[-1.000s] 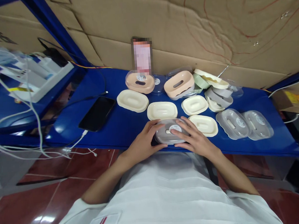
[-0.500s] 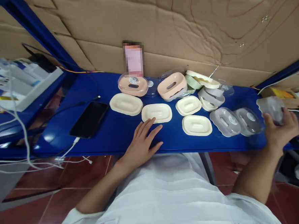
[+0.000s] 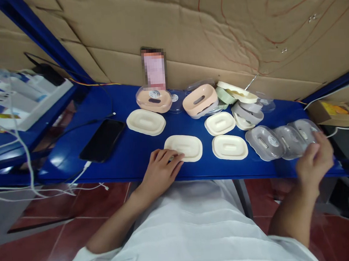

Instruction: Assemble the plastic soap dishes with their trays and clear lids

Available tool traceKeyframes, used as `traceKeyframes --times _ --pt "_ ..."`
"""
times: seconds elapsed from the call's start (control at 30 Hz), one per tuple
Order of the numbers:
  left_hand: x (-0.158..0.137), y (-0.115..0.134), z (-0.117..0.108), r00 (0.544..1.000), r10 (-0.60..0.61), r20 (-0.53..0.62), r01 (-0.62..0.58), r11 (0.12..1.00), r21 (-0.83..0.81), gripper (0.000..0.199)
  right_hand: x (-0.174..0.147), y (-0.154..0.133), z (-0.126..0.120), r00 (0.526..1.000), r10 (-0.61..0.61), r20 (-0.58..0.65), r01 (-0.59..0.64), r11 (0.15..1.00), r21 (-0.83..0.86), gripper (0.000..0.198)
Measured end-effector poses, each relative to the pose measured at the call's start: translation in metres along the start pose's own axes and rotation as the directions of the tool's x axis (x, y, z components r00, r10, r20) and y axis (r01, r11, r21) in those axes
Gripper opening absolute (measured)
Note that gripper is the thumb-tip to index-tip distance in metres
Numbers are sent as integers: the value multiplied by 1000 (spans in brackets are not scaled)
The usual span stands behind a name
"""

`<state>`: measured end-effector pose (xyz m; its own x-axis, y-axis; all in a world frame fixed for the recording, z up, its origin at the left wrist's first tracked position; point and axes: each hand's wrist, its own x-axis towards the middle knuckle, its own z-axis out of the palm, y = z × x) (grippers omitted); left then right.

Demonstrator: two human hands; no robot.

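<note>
While the left hand [image 3: 162,168] curls its fingers on a cream soap-dish tray [image 3: 183,147], the right hand [image 3: 314,162], fingers loosely spread, touches a clear lidded dish [image 3: 306,132] at the counter's [image 3: 134,148] right end.

A pixelated upright rectangle [image 3: 154,68] at twelve o'clock stays unreadable. The right hand [image 3: 314,162] at three o'clock partly hides the clear grey plastic lid [image 3: 306,130]; whether it grips is unclear.

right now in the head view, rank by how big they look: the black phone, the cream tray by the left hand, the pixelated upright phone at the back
1. black phone, longest outline.
2. cream tray that the left hand touches, a little smaller.
3. pixelated upright phone, smallest, though it stands farthest from the camera, so this rank is unsure.
</note>
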<state>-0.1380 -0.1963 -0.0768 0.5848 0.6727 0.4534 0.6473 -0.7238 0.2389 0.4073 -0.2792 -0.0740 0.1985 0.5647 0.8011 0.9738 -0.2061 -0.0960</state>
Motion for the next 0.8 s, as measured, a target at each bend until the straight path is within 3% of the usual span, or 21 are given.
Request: traceKeyframes --times 0.07,0.1,0.17,0.23,0.43,0.53,0.67,0.73,0.8 --pt "1 0 -2 999 33 -14 -33 999 -16 17 -17 -71 -11 960 -231 156 213 970 120 49" --pt "1 0 -3 999 39 -21 -39 999 -25 16 -23 -105 -15 911 -318 265 275 943 186 46" --pt "1 0 -3 999 42 -29 -43 999 -32 15 -32 -162 -17 813 -449 371 340 883 325 42" --pt "0 -1 -3 999 32 -33 -33 999 -18 15 -35 -199 -15 741 -533 409 343 823 452 40" --pt "-6 -9 -5 985 -124 -123 137 985 105 16 -5 -232 -5 603 -713 358 364 645 672 40" --pt "-4 -5 -6 976 -152 -156 172 977 122 27 38 -243 12 602 -747 282 459 613 643 48" --pt "4 12 -1 999 54 -2 -54 998 19 37 105 -268 59 614 -728 304 538 668 514 52" --pt "8 18 3 984 163 73 -162 987 -19 35 132 -280 84 590 -732 341 554 674 489 48" --pt "10 20 5 979 187 78 -185 982 -25 26 148 -288 99 550 -755 357 564 651 508 37"
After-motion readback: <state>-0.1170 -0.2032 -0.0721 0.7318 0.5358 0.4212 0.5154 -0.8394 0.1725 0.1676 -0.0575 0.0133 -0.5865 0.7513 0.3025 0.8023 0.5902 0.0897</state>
